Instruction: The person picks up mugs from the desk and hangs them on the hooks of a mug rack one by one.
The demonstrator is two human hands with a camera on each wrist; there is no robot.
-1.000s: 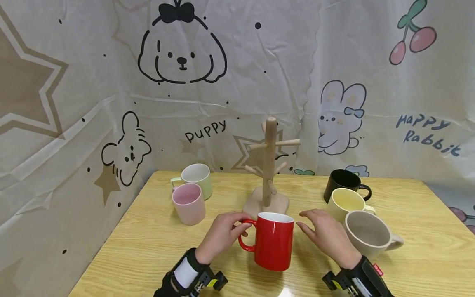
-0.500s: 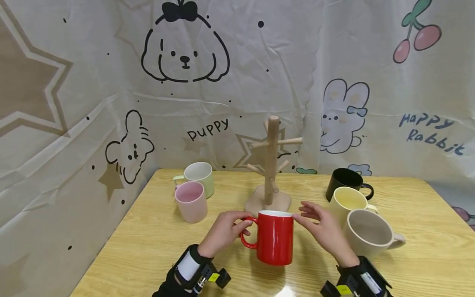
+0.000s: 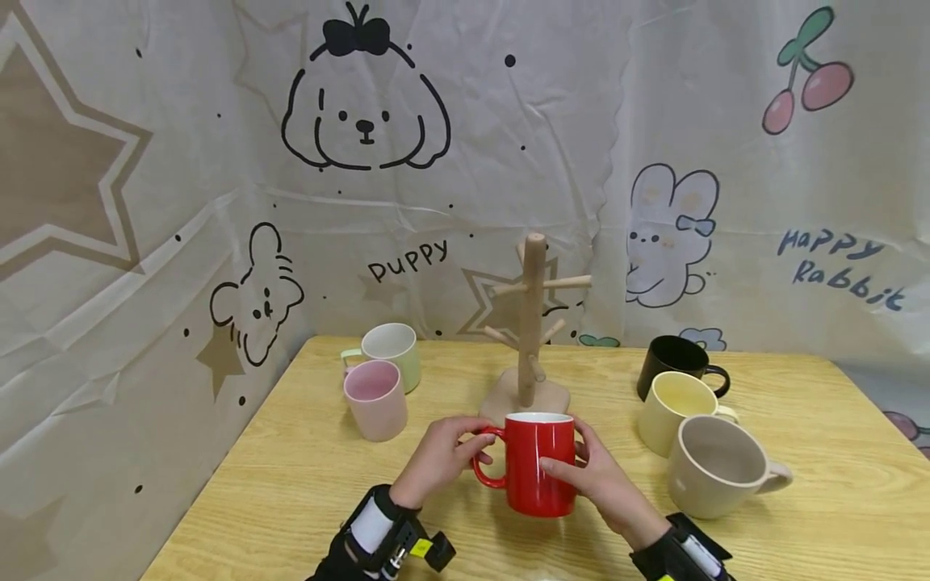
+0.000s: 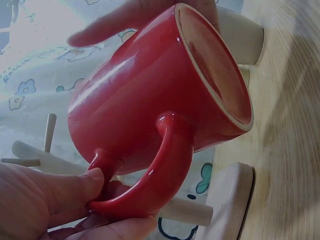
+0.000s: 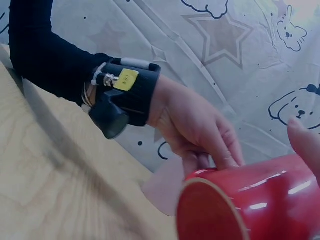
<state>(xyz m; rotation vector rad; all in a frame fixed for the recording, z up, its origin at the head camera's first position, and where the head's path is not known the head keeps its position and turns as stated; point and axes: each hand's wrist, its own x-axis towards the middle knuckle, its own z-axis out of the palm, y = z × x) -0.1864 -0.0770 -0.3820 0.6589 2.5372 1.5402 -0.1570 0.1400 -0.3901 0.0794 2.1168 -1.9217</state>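
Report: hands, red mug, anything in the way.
Left hand pinching handle, right hand gripping body. Red mug off the table. Wooden stand behind it, no obstruction seen.

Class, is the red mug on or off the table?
Off: the left hand holds the red mug by its handle; the left wrist view shows its underside.
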